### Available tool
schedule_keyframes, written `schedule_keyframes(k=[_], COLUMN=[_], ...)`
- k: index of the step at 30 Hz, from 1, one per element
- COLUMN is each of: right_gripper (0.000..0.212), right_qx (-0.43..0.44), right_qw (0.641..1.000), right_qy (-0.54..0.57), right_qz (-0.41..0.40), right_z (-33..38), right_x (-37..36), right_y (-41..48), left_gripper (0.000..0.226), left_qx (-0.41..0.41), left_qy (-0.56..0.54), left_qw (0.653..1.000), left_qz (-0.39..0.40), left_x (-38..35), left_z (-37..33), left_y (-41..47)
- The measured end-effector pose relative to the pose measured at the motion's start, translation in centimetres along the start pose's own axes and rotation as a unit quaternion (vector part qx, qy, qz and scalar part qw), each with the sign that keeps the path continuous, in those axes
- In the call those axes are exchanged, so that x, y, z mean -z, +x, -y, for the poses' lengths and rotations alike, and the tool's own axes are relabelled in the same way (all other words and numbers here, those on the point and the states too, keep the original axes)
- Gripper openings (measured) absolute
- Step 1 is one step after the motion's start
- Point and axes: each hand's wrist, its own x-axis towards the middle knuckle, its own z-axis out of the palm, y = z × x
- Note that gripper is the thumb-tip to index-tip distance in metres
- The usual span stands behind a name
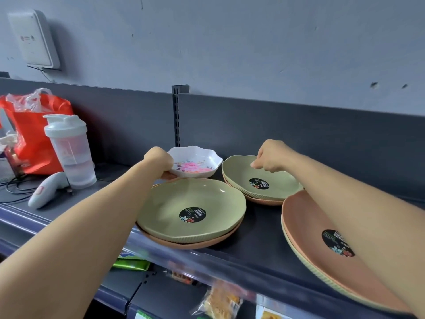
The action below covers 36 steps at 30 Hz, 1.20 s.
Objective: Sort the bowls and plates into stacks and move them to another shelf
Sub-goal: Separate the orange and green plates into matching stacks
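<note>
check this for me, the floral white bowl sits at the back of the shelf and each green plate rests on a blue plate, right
Not quite. In the head view, each green plate rests on a pink plate, not a blue one. The floral white bowl does sit at the back of the shelf.

Three green plates, three pink, one floral bowl

"SIMPLE DESIGN" on round black sticker in near green plate, other stickers unreadable

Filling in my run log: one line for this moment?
left hand: gripping floral bowl rim | right hand: over rear green plate
</note>
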Motion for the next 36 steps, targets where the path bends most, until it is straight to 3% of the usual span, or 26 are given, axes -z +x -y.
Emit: schedule_keyframes(k=[7,11,19,31,36], right_gripper=[0.038,0.037,0.026,0.037,0.033], right_qx=[0.029,0.072,0.103,0.086,0.086], right_qw=[0.999,0.996,0.989,0.986,0.980], right_qy=[0.027,0.041,0.019,-0.106,-0.110], right_qz=[0.003,0.044,0.109,0.095,0.143], right_z=[1.4,3.0,3.8,4.1,4.3], right_x=[0.3,0.8,0.7,0.0,-0.1], right_y=[-1.0,-2.4,-4.3,-6.9,-7.4], left_gripper=[0.025,0.023,0.017,0.015,0.023], left_qx=[-0.024,-0.024,-0.040,-0.021,-0.012], left_qy=[-0.094,-0.156,-0.158,-0.199,-0.207], left_qw=[0.993,0.984,0.982,0.971,0.967], left_qz=[-0.070,-0.083,-0.094,-0.128,-0.150], left_x=[1.8,2.8,4.4,5.7,6.0], left_z=[-1.3,-1.7,-1.1,-0.6,0.0], left_y=[-1.1,-2.4,-7.2,-13.2,-14.3])
